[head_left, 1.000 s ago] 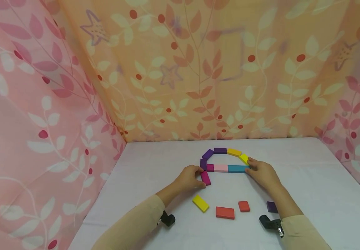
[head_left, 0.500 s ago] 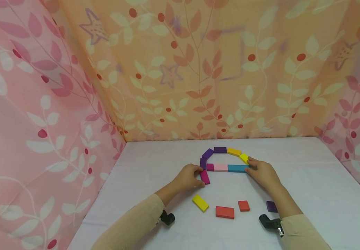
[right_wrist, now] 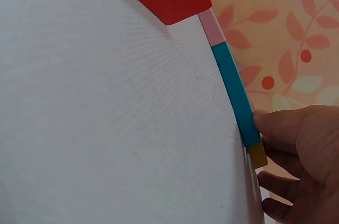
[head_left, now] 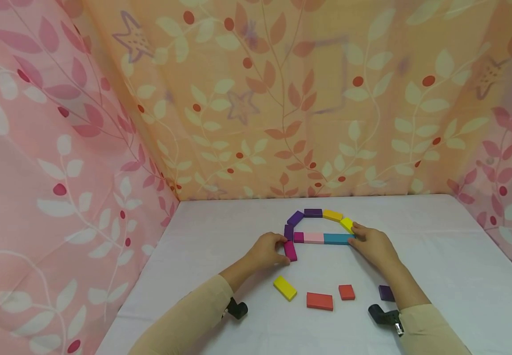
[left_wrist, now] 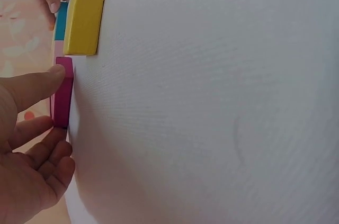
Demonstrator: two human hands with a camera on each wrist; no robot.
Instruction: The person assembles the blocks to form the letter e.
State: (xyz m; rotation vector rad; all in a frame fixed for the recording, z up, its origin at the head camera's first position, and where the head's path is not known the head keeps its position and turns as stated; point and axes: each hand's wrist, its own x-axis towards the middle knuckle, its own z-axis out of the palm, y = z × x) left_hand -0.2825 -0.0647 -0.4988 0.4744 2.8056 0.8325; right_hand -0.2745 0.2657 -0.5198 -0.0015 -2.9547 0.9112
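My left hand (head_left: 265,252) pinches a magenta block (head_left: 290,251) between thumb and fingers at the lower left of a ring of coloured blocks. In the left wrist view, the thumb lies along the near face of that magenta block (left_wrist: 63,94), with fingers at its end. My right hand (head_left: 377,247) rests at the ring's right side, index fingertip at a bright yellow block (head_left: 347,225) and thumb at the end of a teal block (head_left: 338,239). From the right wrist, the thumb touches the teal block (right_wrist: 233,91), and the other fingers are loosely bent.
Purple blocks (head_left: 295,218) and an orange-yellow block (head_left: 332,215) form the upper arc. A short magenta block (head_left: 298,237) and a pink block (head_left: 313,238) continue the teal row. Nearer lie a yellow block (head_left: 285,288), red blocks (head_left: 320,301) and a dark purple block (head_left: 386,293).
My left hand has shifted the magenta block slightly leftward, and it stands a little more upright under the purple block. My right hand stays in place.
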